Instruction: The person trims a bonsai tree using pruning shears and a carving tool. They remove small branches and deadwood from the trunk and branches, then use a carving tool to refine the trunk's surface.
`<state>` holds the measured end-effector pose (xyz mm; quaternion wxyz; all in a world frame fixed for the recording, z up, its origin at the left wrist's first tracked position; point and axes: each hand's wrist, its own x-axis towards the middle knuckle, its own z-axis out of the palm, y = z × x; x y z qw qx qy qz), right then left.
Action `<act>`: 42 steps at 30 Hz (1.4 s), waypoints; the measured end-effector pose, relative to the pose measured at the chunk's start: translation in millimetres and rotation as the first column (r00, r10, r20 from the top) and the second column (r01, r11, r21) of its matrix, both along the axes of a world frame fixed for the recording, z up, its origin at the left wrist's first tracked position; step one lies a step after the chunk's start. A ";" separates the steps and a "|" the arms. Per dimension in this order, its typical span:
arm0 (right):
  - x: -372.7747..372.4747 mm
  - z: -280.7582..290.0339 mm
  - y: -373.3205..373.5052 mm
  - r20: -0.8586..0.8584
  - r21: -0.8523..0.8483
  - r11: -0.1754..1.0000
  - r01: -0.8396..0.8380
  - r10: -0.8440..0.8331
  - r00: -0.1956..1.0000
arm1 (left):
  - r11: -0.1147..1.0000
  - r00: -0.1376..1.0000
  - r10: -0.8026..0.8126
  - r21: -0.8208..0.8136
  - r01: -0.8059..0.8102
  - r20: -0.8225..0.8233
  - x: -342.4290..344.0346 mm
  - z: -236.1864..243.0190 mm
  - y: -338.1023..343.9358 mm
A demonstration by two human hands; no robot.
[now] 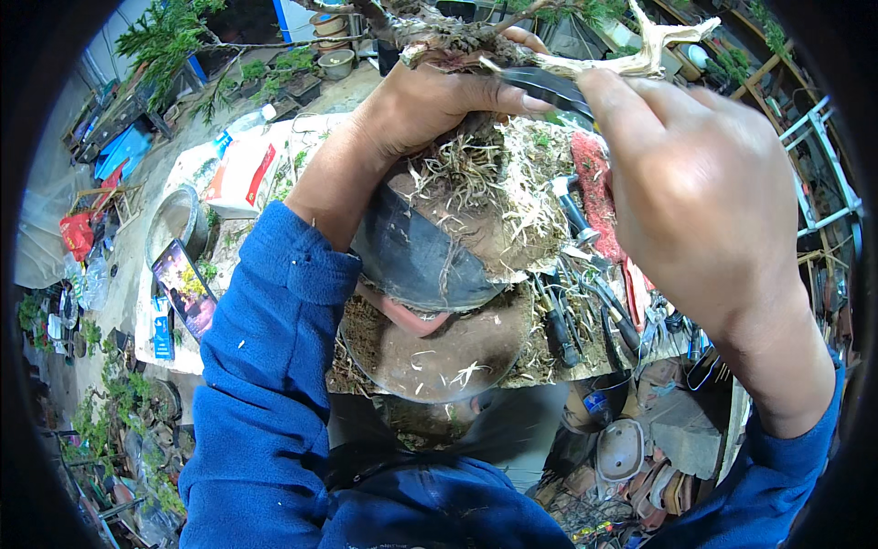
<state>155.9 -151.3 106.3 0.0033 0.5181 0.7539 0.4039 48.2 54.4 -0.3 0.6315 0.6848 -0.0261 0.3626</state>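
My left hand (430,101) grips the gnarled trunk of a small conifer (439,46) at the top middle, its thumb lying under the wood. My right hand (695,183), slightly blurred, is closed on a dark-bladed knife (540,85), whose handle is mostly hidden. The blade lies against the wood by my left thumb, beside a pale stripped branch (654,50). Below, pale shavings and roots (457,169) lie over soil and a dark round turntable or pot (402,256), with a pinkish rim (412,320) and a brown round plate (430,366) under it.
The cluttered work table (169,339) holds a propped phone (183,288), metal bowl (169,224), white bag (238,178) and several tools (562,325). A red mat (594,192) lies right. Potted plants (110,412), stacked pots (622,448) and shelving (814,165) surround it.
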 end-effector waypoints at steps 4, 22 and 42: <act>18.9 -10.4 -22.8 -0.210 -0.178 0.977 0.121 -0.158 0.965 | 0.991 0.993 0.116 0.068 -0.116 0.009 -0.5 3.2 -4.4; 23.5 -31.1 -13.2 -0.852 -0.479 0.758 -0.442 -0.279 0.444 | 0.991 0.993 0.104 0.086 -0.099 -0.053 -4.9 8.5 -6.5; 107.8 -113.6 -1.6 -0.146 0.165 0.975 -0.152 -0.128 -0.981 | 0.717 0.770 0.630 0.306 -0.626 0.098 -47.0 -9.0 1.3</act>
